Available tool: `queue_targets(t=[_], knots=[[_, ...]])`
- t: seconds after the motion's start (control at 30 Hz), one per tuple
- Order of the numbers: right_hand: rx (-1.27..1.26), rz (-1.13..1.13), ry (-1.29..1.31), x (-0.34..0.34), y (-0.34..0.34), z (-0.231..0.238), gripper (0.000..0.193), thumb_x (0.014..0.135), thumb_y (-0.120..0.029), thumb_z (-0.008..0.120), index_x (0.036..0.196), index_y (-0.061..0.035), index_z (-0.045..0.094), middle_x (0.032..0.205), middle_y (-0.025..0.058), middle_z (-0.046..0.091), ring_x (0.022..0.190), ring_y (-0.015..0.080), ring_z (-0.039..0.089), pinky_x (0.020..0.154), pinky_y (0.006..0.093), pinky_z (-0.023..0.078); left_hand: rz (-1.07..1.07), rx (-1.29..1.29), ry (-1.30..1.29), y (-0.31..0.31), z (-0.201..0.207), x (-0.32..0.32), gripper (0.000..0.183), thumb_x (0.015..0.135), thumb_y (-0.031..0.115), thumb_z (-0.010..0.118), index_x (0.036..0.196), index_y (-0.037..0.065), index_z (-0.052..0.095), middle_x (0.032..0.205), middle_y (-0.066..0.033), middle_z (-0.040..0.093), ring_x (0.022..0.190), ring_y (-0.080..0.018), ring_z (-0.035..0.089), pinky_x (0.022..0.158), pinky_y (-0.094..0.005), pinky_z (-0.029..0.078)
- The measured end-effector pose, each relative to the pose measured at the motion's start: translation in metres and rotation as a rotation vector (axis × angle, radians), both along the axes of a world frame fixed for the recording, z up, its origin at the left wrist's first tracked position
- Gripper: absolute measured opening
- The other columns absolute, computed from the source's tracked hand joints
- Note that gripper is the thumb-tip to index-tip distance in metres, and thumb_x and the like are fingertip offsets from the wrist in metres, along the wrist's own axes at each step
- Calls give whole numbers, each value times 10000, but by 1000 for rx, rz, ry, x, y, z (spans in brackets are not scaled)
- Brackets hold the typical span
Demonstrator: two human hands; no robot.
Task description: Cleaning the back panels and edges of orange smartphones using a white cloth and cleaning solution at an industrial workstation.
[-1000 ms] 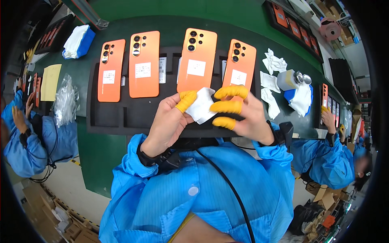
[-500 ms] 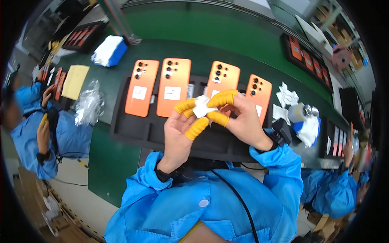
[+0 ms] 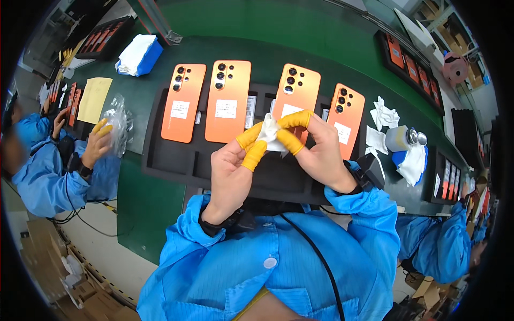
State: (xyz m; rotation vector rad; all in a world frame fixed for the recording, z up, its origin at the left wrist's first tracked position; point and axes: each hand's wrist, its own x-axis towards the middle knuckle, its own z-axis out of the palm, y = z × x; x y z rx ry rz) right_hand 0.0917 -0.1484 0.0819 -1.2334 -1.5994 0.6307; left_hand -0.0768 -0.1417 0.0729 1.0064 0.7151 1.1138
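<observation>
Between my two hands is a crumpled white wipe (image 3: 270,134). Yellow finger cots cover the thumb and a fingertip of my left hand (image 3: 231,174), pinched on the wipe's left side. From the other side my right hand (image 3: 325,155), also in yellow cots, grips it with thumb and forefinger. Behind the hands, orange phones lie back side up in a row: a far-left phone (image 3: 183,120), a second phone (image 3: 230,88), a third phone (image 3: 297,96) partly behind my right fingers, and a right-hand phone (image 3: 348,109). White labels are on their backs. Under them is a black foam tray (image 3: 170,158).
Loose white wipes (image 3: 384,115) lie to the right beside a pump bottle (image 3: 397,139) and a blue box of wipes (image 3: 412,163). Another blue box (image 3: 150,56) stands far left. A co-worker's hand (image 3: 96,142) holds clear plastic at left. More phone trays (image 3: 412,67) sit far right.
The wipe has been folded tighter between my fingers. The phones and tray appear slightly higher in view. At left, the co-worker's hand has risen to the clear plastic.
</observation>
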Motion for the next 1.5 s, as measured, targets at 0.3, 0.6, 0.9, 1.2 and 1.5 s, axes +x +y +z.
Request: queue_targets(t=[0.3, 0.6, 0.9, 1.2, 1.5], knots=[[-728, 318, 974, 18, 3, -3, 264, 933, -58, 491, 1183, 28, 497, 1116, 76, 567, 1036, 135, 561, 889, 258, 471, -68, -303, -296, 15, 3, -20, 215, 924, 66, 513, 1097, -54, 553, 1020, -132, 629, 921, -188, 636, 823, -307, 514], [-749, 185, 1047, 15, 7, 3, 355, 923, 15, 409, 1278, 19, 399, 1203, 121, 523, 1124, 211, 536, 939, 334, 471, -120, -355, -256, 20, -4, -25, 230, 951, 101, 467, 1140, -25, 502, 1031, -127, 617, 930, -221, 649, 785, -341, 550], [-527, 195, 670, 19, 6, -8, 376, 887, -70, 581, 1251, -59, 489, 1054, 18, 604, 904, 74, 586, 684, 182, 472, 19, -207, -43, 15, 1, -16, 503, 872, -28, 558, 1329, -13, 347, 1183, -175, 558, 1055, -223, 594, 888, -326, 517], [-589, 182, 813, 21, 6, -6, 305, 911, -87, 538, 1214, -54, 555, 1007, 23, 626, 839, 77, 587, 684, 212, 482, 166, 107, 79, 15, -4, -12, 600, 803, -113, 591, 1343, 9, 358, 1320, -185, 447, 1198, -237, 488, 921, -319, 491], [-595, 156, 549, 20, 7, 0, 420, 811, -2, 656, 1218, -37, 558, 1096, 49, 621, 911, 103, 602, 750, 231, 505, 127, 143, 132, 11, -3, -16, 554, 761, -153, 604, 1280, -41, 445, 1300, -181, 483, 1164, -263, 520, 960, -343, 466]])
